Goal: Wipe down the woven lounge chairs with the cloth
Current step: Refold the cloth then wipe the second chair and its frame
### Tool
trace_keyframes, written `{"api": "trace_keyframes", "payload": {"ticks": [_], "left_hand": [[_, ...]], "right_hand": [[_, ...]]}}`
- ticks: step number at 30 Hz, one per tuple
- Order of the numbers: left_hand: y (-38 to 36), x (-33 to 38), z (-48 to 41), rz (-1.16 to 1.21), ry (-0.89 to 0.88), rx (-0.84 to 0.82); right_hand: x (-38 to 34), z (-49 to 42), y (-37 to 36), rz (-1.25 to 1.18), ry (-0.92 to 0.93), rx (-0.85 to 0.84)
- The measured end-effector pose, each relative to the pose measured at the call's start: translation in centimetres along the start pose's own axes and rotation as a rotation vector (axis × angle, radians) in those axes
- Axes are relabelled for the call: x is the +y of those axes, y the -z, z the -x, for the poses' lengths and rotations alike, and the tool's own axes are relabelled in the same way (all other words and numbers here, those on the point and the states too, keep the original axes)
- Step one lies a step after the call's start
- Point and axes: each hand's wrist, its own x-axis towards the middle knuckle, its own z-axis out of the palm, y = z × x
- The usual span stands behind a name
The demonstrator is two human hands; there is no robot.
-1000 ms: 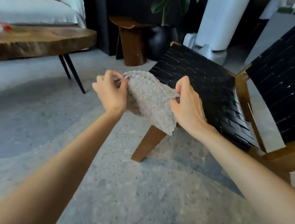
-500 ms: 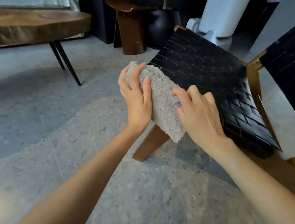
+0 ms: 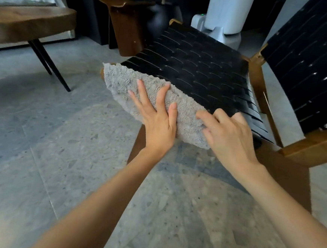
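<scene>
Woven seat (image 3: 198, 68) front edge w/ cloth (image 3: 122, 83) under flat, spread left hand (image 3: 159, 121) & right hand (image 3: 228, 136).

The cloth (image 3: 151, 95) lies over the front edge of the chair seat (image 3: 198, 68), with the left hand (image 3: 157, 121) flat on it and the right hand (image 3: 228, 136) just to its right, fingers on the cloth. The chair backrest (image 3: 308, 62) rises at far right. Left of the chair stands a worktop (image 3: 29, 23); behind the seat, a stool (image 3: 127, 23) and an appliance (image 3: 226, 13). All stand on the floor (image 3: 58, 154).
</scene>
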Motion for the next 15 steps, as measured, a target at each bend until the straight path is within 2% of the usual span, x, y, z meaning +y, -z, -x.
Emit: {"api": "trace_keyframes", "payload": {"ticks": [4, 10, 15], "left_hand": [[-2.3, 1.9, 2.4, -0.067, 0.006, -0.066], [-7.2, 3.6, 7.0, -0.107, -0.143, -0.202], [-11.3, 5.7, 10.2, -0.123, -0.235, -0.135]], "right_hand": [[2.0, 3.4, 0.7, -0.049, -0.097, -0.056], [6.7, 9.4, 1.1, -0.055, -0.224, -0.133], [10.0, 13.1, 2.0, -0.033, -0.305, -0.129]]}}
